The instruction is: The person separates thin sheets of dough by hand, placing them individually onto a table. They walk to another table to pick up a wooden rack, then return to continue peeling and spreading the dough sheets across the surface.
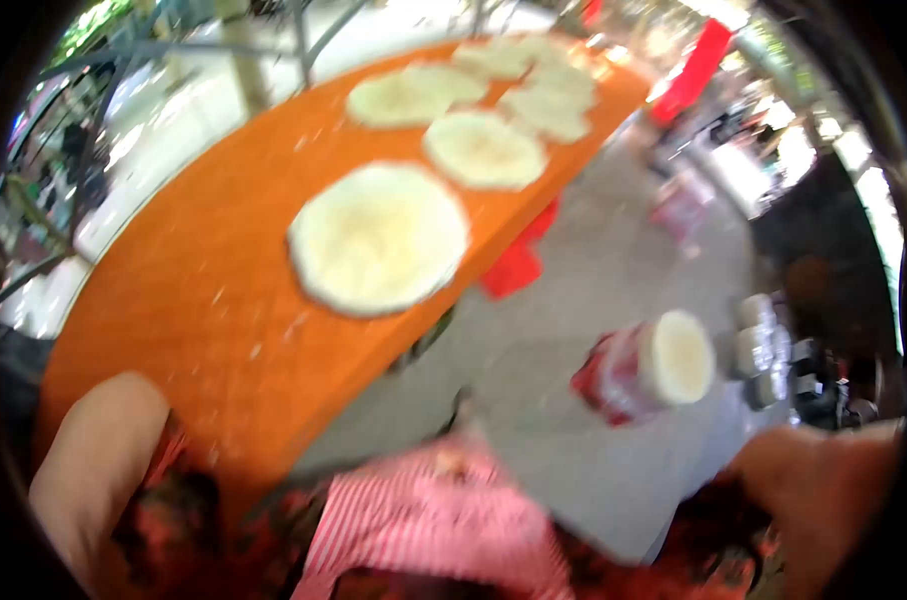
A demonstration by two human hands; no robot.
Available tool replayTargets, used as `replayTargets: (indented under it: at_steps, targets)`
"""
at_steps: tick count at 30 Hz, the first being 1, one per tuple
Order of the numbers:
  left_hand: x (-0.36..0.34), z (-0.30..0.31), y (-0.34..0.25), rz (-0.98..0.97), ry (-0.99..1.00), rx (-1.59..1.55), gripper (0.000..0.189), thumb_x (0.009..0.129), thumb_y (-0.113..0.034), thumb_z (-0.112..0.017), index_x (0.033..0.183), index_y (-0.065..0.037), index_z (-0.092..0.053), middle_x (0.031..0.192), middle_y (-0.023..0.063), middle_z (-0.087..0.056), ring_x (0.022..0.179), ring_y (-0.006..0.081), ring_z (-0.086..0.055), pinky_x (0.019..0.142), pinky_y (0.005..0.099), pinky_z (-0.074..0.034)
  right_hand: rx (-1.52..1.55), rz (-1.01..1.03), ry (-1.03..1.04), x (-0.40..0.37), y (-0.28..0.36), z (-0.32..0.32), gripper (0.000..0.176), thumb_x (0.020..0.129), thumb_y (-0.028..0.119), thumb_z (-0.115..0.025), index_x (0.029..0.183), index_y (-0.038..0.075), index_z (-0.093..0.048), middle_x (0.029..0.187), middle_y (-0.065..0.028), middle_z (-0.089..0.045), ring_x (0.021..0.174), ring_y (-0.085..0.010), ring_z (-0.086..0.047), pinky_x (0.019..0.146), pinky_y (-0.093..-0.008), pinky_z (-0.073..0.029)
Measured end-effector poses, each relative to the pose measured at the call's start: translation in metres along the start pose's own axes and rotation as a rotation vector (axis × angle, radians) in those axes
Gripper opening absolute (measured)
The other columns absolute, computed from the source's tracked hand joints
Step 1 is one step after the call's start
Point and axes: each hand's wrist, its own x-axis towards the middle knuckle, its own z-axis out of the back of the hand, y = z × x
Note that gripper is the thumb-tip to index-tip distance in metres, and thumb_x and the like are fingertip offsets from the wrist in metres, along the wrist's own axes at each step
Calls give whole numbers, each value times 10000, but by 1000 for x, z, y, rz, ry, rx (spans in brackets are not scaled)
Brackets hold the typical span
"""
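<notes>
Several flat round pieces of dough lie on an orange table (193,260). The nearest dough round (381,238) is large and pale, with another round (485,149) just beyond it. More rounds lie toward the far end, some overlapping. Of my left side only a bare forearm (103,470) shows at the lower left, over the table's near end. On the right a blurred forearm (808,480) reaches the lower right edge. Neither hand's fingers can be made out, so what they hold is hidden.
A red container with a pale round top (681,358) stands on the grey surface (533,370) at the right. Small jars (758,350) and a dark round surface (813,240) are farther right. Metal bars (303,45) stand beyond the table.
</notes>
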Motion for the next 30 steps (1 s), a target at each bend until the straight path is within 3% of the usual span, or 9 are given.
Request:
replayTargets:
  at_steps: [4, 7, 9, 10, 11, 17, 24, 27, 30]
  targets:
    - [-52, -18, 77, 418, -388, 254, 108, 928, -174, -466, 925, -95, -539, 993, 57, -625, 881, 161, -594, 742, 294, -493, 210, -243, -346, -37, -130, -79, 272, 874, 49, -519, 1136, -21, -534, 970, -120, -600, 822, -208, -607, 723, -296, -487]
    - [-176, -48, 105, 1209, -1139, 313, 100, 930, -174, -469, 920, -101, -536, 984, 52, -628, 869, 156, -598, 727, 289, -499, 836, -868, -464, -100, -190, -226, 223, 895, 52, -515, 1109, -2, -543, 917, -83, -599, 789, -155, -595, 697, -284, -482]
    - [-325, -93, 58, 1669, -1474, -10, 172, 934, -261, -505, 938, -90, -523, 926, 52, -592, 851, 181, -596, 774, 317, -512, 1232, -1490, -79, -213, -208, -364, 125, 889, 203, -589, 955, 96, -590, 818, -29, -588, 752, -129, -578, 696, -312, -489]
    - [-412, -120, 18, 1850, -1555, -244, 273, 937, -349, -539, 958, -78, -510, 869, 54, -555, 837, 207, -592, 826, 347, -523, 1365, -1866, 97, -246, -194, -401, 230, 895, 304, -613, 978, 94, -569, 865, -25, -591, 742, -130, -576, 667, -280, -480]
    - [-425, -152, 3, 2065, -1840, -113, 421, 929, -422, -532, 1063, -24, -498, 989, 129, -581, 938, 253, -601, 870, 369, -508, 1321, -2029, 158, -266, -178, -428, 301, 890, 376, -609, 951, 84, -569, 839, -25, -589, 766, -144, -597, 660, -299, -490]
    - [-430, -200, 9, 2030, -2070, -305, 766, 920, -518, -486, 1320, 104, -289, 1305, 275, -448, 1193, 361, -493, 995, 455, -417, 1577, -2186, 112, -269, -145, -483, 415, 875, 449, -603, 978, 49, -554, 867, -53, -573, 774, -197, -590, 668, -328, -498]
    - [-425, -206, 27, 2039, -2063, -672, 847, 898, -651, -378, 1303, 93, -363, 1345, 249, -426, 1253, 352, -429, 1049, 469, -345, 1620, -2431, 276, -248, -137, -501, 565, 826, 525, -617, 1131, 61, -512, 992, -88, -528, 893, -233, -523, 743, -397, -481]
    - [-429, -205, 34, 1926, -2166, -777, 879, 865, -685, -406, 1314, 70, -374, 1366, 218, -418, 1290, 341, -383, 1080, 466, -298, 1751, -2255, 331, -231, -133, -498, 621, 835, 562, -575, 1232, 93, -486, 1149, -113, -503, 1005, -274, -500, 840, -436, -464]
    - [-434, -197, 36, 1575, -2404, -839, 846, 856, -679, -427, 1340, 13, -382, 1382, 185, -422, 1305, 343, -359, 1093, 473, -271, 1783, -2168, 325, -193, -130, -477, 640, 848, 559, -558, 1307, 128, -443, 1236, -121, -501, 1065, -281, -514, 832, -417, -492]
